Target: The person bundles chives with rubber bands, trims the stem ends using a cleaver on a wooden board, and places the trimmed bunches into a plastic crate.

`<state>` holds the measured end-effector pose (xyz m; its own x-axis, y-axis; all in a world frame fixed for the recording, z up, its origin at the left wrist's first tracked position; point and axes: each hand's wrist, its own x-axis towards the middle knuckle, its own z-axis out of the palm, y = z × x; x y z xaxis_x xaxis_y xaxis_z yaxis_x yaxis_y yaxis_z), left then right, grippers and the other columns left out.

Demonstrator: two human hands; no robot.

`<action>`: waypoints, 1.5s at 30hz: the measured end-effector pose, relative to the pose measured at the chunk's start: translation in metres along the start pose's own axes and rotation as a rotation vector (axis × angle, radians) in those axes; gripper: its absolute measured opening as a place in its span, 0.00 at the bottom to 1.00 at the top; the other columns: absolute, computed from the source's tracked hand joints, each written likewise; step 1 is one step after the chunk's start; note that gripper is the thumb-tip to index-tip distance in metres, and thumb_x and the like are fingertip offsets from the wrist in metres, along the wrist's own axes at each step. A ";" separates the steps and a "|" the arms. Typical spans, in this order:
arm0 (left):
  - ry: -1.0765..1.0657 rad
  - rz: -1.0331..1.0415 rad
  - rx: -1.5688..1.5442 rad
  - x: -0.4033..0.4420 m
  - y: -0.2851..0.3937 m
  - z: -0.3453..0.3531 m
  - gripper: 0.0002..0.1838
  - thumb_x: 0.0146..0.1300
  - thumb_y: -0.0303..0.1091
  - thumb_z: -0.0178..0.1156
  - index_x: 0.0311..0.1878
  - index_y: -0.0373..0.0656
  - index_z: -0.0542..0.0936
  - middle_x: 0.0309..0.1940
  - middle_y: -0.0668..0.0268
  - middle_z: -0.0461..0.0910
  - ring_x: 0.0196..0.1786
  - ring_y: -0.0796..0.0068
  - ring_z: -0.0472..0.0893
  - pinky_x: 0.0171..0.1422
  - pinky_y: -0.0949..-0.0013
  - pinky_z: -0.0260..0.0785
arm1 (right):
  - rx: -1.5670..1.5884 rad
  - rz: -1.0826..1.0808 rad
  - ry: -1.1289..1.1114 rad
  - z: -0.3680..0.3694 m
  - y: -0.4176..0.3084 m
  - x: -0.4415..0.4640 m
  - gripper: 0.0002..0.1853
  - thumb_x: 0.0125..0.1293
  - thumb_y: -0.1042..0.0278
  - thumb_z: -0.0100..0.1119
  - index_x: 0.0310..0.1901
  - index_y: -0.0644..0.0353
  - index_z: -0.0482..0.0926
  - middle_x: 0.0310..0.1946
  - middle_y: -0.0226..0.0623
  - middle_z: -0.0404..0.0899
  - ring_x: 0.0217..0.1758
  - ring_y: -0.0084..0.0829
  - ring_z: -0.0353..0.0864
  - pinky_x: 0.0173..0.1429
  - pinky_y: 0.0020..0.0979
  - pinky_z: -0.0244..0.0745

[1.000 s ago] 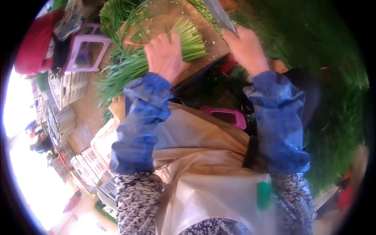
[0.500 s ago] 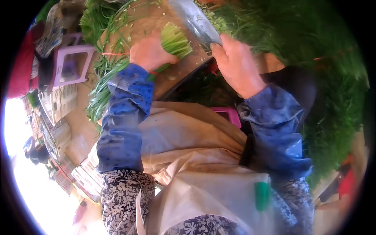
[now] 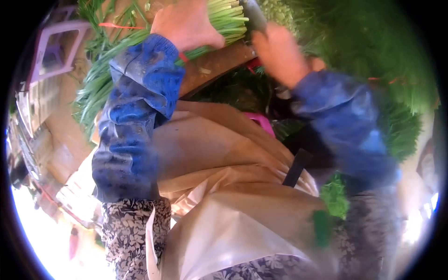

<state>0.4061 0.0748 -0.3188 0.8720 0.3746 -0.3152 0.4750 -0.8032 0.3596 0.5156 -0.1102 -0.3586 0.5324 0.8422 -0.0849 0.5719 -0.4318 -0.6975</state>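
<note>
Left fingers [image 3: 213,39] clasping green stalks [image 3: 228,21], right fingers [image 3: 276,35] round a blurred knife [image 3: 255,16], heaped greens [image 3: 368,46] at right, lilac stool [image 3: 63,25] leftward

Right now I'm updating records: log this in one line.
left hand: holding green bundle; right hand: holding knife; knife: near stem ends; board: under bundle

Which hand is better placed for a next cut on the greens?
Likely the right hand: it holds the knife beside the bunch's pale ends. The left hand lies over the stalks, without a blade.
</note>
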 end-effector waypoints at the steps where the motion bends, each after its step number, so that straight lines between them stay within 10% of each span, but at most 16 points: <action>1: -0.112 -0.097 0.061 -0.005 0.011 -0.009 0.33 0.45 0.43 0.67 0.58 0.46 0.75 0.47 0.53 0.81 0.47 0.50 0.81 0.50 0.55 0.75 | -0.075 -0.090 0.159 0.008 -0.006 -0.011 0.12 0.66 0.67 0.52 0.34 0.70 0.75 0.25 0.60 0.75 0.30 0.61 0.77 0.35 0.50 0.72; 3: 0.098 -0.011 0.072 0.001 -0.006 0.000 0.42 0.33 0.55 0.72 0.54 0.44 0.76 0.36 0.52 0.85 0.40 0.48 0.84 0.45 0.52 0.77 | -0.059 -0.055 0.079 0.014 -0.008 0.002 0.10 0.64 0.68 0.54 0.33 0.68 0.75 0.29 0.61 0.77 0.34 0.64 0.75 0.36 0.53 0.71; 17: 0.395 0.039 0.169 -0.024 -0.008 0.046 0.38 0.34 0.50 0.75 0.48 0.39 0.74 0.44 0.50 0.80 0.48 0.46 0.81 0.53 0.51 0.73 | -0.295 0.019 -0.007 0.023 -0.017 0.025 0.10 0.66 0.69 0.50 0.41 0.68 0.72 0.31 0.63 0.80 0.37 0.62 0.80 0.41 0.55 0.74; 24: 0.330 0.010 0.163 -0.019 -0.002 0.027 0.39 0.34 0.53 0.73 0.49 0.40 0.75 0.43 0.52 0.82 0.47 0.47 0.81 0.53 0.51 0.72 | -0.054 0.192 0.168 -0.015 -0.001 0.031 0.15 0.65 0.63 0.52 0.42 0.69 0.77 0.38 0.61 0.81 0.45 0.61 0.80 0.51 0.52 0.74; 26: 0.129 -0.130 0.108 -0.015 0.003 0.020 0.40 0.34 0.54 0.73 0.49 0.39 0.75 0.40 0.51 0.83 0.45 0.47 0.83 0.51 0.52 0.74 | -0.001 0.210 -0.075 -0.030 0.000 0.011 0.16 0.64 0.64 0.52 0.44 0.69 0.79 0.43 0.63 0.81 0.49 0.59 0.81 0.56 0.49 0.75; 45: 0.379 0.086 0.126 -0.072 -0.017 0.031 0.55 0.33 0.43 0.75 0.70 0.45 0.63 0.56 0.55 0.75 0.55 0.47 0.76 0.59 0.49 0.66 | -0.563 -0.210 0.277 0.053 0.023 0.017 0.13 0.62 0.74 0.51 0.49 0.61 0.72 0.31 0.50 0.81 0.31 0.52 0.84 0.31 0.47 0.79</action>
<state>0.3318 0.0471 -0.3296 0.9008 0.4291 0.0662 0.4009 -0.8807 0.2522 0.5050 -0.0888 -0.4139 0.4721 0.8451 0.2509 0.8798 -0.4337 -0.1946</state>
